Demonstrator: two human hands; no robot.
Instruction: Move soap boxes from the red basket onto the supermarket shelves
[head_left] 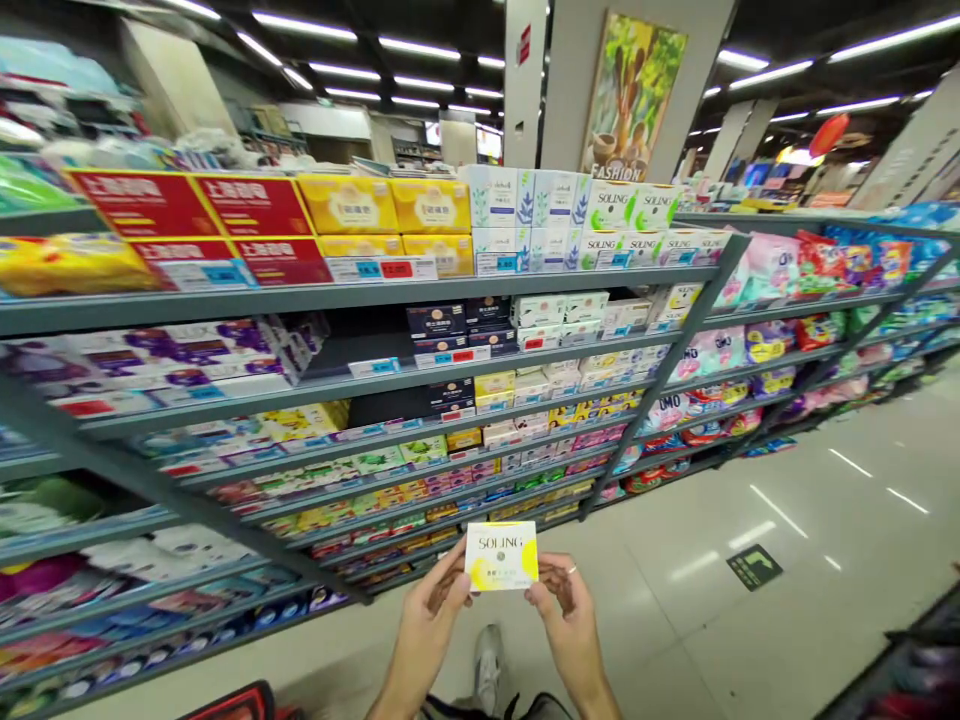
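A small white and yellow soap box (501, 555) marked SOLING is held up in front of me, face toward the camera. My left hand (429, 620) grips its left edge with thumb and fingers. My right hand (564, 615), with a ring on one finger, grips its right edge. Both hands are low in the view, above the pale shop floor (787, 590). Behind the box stands a long grey shelf rack (360, 290) filled with boxed soaps.
Yellow soap boxes (390, 205) and red boxes (195, 205) sit on the top shelf. Pink and blue packs (780, 265) fill the shelves to the right. A green arrow sticker (754, 566) lies on the floor. My shoe (487, 670) shows below. A red basket edge (240, 703) sits bottom left.
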